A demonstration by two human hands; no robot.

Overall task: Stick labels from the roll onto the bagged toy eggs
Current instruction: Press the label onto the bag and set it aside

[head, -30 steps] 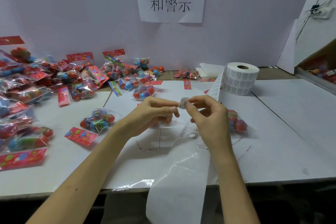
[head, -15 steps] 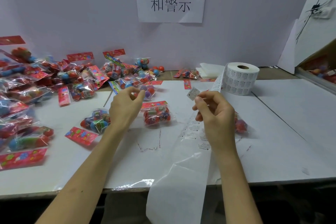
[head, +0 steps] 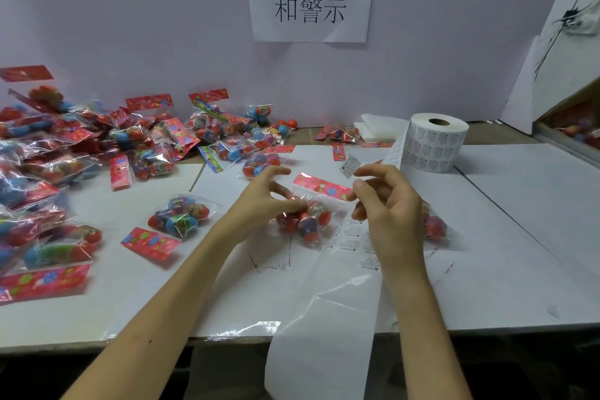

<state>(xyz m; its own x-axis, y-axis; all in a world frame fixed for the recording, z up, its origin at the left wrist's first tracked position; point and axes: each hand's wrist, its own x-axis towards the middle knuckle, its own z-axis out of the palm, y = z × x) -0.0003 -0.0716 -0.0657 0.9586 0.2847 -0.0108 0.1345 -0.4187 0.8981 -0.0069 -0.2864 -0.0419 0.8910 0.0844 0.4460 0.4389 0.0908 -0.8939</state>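
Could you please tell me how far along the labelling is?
Done: a label is peeled from the roll; spent liner hangs off the table. In hand: the right hand holds that label, the left hand grips a bag of eggs. Left: sticking it on, then the pile of bags, whose labelling I cannot tell.

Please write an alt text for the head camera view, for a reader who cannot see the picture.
A person's left hand grips a bag of toy eggs on a white table, while the right hand holds a small label near it. A label roll stands at the right; more bagged eggs lie piled at the left.
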